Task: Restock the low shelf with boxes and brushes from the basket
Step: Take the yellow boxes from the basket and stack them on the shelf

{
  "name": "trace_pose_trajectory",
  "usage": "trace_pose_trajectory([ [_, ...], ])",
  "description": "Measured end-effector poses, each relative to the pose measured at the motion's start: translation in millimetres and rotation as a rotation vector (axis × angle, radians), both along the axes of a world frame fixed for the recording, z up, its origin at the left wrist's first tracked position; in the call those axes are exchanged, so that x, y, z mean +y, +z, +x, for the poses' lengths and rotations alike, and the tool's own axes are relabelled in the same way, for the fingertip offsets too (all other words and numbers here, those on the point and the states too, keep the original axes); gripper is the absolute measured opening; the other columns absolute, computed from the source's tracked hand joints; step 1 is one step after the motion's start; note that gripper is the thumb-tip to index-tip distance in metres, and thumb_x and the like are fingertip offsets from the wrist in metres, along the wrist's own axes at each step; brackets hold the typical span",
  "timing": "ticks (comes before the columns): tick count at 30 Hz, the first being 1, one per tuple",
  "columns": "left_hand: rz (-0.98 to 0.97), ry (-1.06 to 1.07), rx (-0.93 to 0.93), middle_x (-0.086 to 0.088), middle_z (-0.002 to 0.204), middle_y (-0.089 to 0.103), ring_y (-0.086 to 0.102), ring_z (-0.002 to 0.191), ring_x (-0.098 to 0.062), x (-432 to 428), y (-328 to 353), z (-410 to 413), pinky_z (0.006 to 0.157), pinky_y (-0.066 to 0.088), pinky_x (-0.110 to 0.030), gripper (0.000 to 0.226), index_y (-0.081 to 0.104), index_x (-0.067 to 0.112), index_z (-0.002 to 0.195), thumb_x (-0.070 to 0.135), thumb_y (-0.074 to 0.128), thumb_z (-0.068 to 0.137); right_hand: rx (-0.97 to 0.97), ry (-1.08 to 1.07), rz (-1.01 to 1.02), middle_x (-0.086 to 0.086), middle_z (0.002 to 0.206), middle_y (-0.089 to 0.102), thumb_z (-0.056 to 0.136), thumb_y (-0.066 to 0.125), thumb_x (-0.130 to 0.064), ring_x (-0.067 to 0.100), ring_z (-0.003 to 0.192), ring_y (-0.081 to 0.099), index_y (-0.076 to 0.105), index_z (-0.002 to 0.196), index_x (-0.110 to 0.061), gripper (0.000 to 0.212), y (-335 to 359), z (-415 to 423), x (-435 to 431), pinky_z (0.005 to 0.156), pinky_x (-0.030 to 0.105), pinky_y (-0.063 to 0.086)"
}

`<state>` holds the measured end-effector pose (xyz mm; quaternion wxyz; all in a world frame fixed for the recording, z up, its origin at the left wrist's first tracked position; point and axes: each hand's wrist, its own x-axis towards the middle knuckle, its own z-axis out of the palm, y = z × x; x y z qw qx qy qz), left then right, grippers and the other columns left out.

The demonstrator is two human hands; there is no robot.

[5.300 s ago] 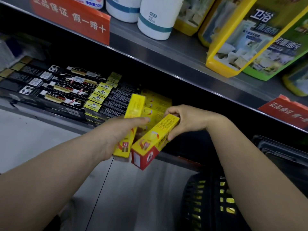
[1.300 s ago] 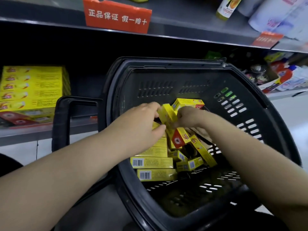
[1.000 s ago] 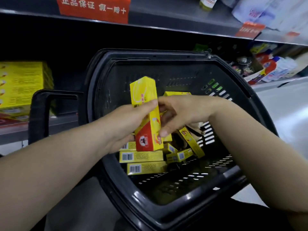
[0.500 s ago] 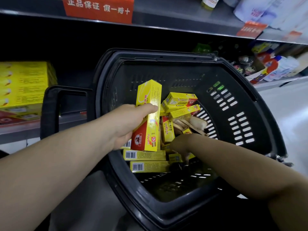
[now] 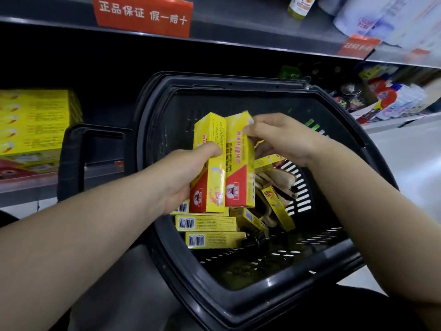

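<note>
1. While both hands hang over the black basket [image 5: 238, 304], head view shows two yellow-and-red boxes held upright side by side above its middle.
2. Left hand [image 5: 181, 177] grips the left box [image 5: 210, 163]: thumb curled across its front face about mid-height, other fingers hidden behind the box, lower end of the box at the palm.
3. Right hand [image 5: 281, 137] pinches the right box [image 5: 238, 163] at its top right corner; fingertips [image 5: 248, 129] together on the upper edge, rest of the box hanging below them.
4. Left box and right box touch along their long sides; red ends point down toward the basket.
5. Loose yellow boxes [image 5: 207, 223] lie in the basket under the held pair, barcodes up, several flat and stacked, some tilted to the right side.
6. Wooden brushes [image 5: 279, 180] lie in the basket right of the held boxes, below the right hand, partly covered by boxes.
7. Low shelf [image 5: 28, 185] is left of the basket; stacked yellow boxes [image 5: 35, 123] sit on it.
8. Basket handle [image 5: 71, 163] stands between the shelf stack and the basket.
9. Red sign [image 5: 143, 14] hangs on the shelf edge above the basket.
</note>
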<state>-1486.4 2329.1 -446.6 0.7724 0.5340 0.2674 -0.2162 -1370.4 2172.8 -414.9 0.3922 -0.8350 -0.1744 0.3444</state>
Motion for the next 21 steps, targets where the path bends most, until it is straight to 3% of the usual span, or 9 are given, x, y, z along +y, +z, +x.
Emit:
trace_pose_trajectory([
  [4,-0.043,-0.005,-0.041,-0.007,0.083,0.075,0.072,0.070,-0.020,1,1,-1,0.059,0.059,-0.032,0.022,0.069,0.014,0.095,0.033,0.064,0.084,0.085,-0.031,0.083,-0.003,0.064,0.066,0.091,0.056,-0.034,0.012,0.055,0.064,0.056,0.094,-0.014,0.020,-1,-15,15,0.059,0.021,0.053],
  [7,-0.061,0.017,-0.056,-0.010,0.084,0.075,0.073,0.069,-0.021,3,2,-2,0.051,0.058,-0.032,0.026,0.069,0.013,0.098,0.028,0.071,0.077,0.192,-0.059,0.123,0.000,0.068,0.063,0.089,0.056,-0.035,0.009,0.049,0.059,0.053,0.101,-0.014,0.024,-7,-20,19,0.055,0.019,0.049],
  [10,-0.068,0.036,-0.067,-0.012,0.086,0.075,0.072,0.069,-0.022,3,1,-1,0.049,0.057,-0.031,0.027,0.068,0.012,0.101,0.021,0.072,0.076,0.257,-0.059,0.169,0.006,0.083,0.063,0.082,0.059,-0.041,0.011,0.056,0.062,0.051,0.110,-0.012,0.041,-11,-17,16,0.061,0.021,0.053],
  [13,-0.056,0.006,-0.104,-0.012,0.091,0.074,0.073,0.076,-0.023,2,-2,-1,0.057,0.059,-0.031,0.033,0.065,0.011,0.108,0.017,0.072,0.076,0.234,-0.003,0.135,0.002,0.107,0.067,0.067,0.062,-0.050,0.014,0.085,0.069,0.050,0.119,-0.017,0.063,-18,-17,15,0.070,0.027,0.056],
  [15,-0.045,-0.029,-0.130,-0.011,0.095,0.074,0.072,0.084,-0.024,2,-4,-1,0.067,0.060,-0.033,0.043,0.062,0.011,0.113,0.018,0.074,0.072,0.215,-0.003,0.156,-0.002,0.108,0.069,0.065,0.065,-0.050,0.013,0.094,0.069,0.054,0.116,-0.023,0.060,-25,-18,17,0.076,0.028,0.057],
  [18,-0.075,-0.027,-0.143,-0.010,0.099,0.073,0.071,0.088,-0.024,3,-5,0,0.072,0.059,-0.037,0.058,0.060,0.011,0.115,0.024,0.076,0.061,0.218,-0.087,0.250,0.000,0.098,0.073,0.070,0.074,-0.038,0.016,0.089,0.070,0.061,0.107,-0.018,0.044,-30,-12,18,0.073,0.026,0.056],
  [21,-0.127,0.036,-0.126,-0.008,0.084,0.075,0.072,0.073,-0.021,3,-5,2,0.057,0.059,-0.035,0.051,0.063,0.011,0.106,0.027,0.075,0.059,0.402,-0.298,0.431,0.006,0.096,0.073,0.083,0.050,-0.032,0.020,0.085,0.070,0.058,0.109,-0.010,0.035,-26,-3,9,0.071,0.030,0.057],
])
